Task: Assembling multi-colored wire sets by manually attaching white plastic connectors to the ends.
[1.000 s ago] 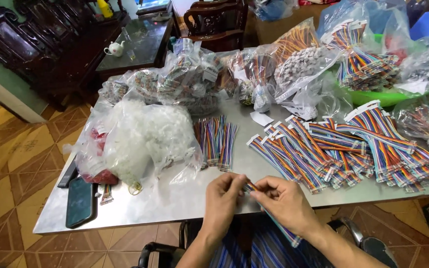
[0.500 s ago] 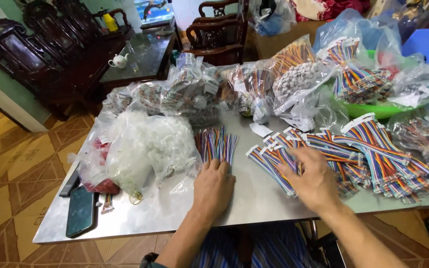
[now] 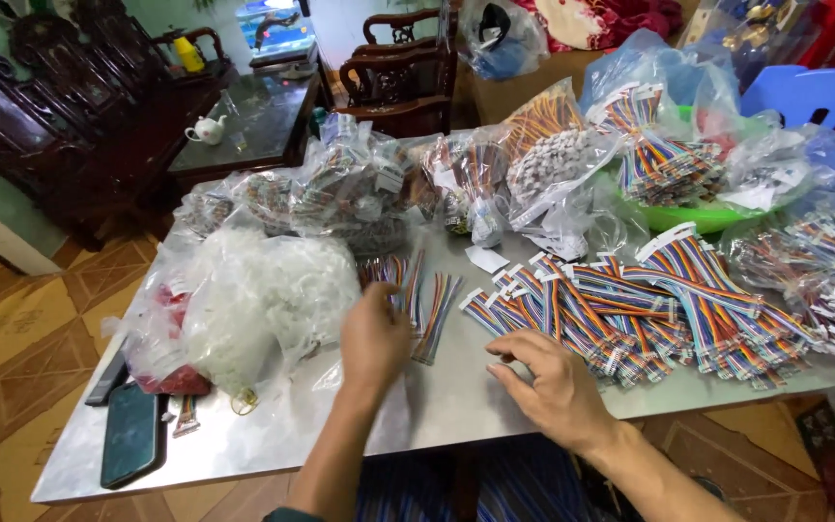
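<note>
Since the earlier frame, the left hand [image 3: 374,333] is advancing onto the loose ribbon cable strips [image 3: 416,290], fingers curling around them. The right hand [image 3: 558,387] is hovering spread beside the cable pile [image 3: 649,309], risking snagging it.

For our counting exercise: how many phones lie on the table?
1. A dark phone lies at the table's near left corner, beside the white bag. Others may be hidden under bags.

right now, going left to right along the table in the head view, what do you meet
dark phone → white-filled plastic bag → left hand → small loose bundle of rainbow ribbon cables → right hand → big pile of rainbow ribbon cables
</note>
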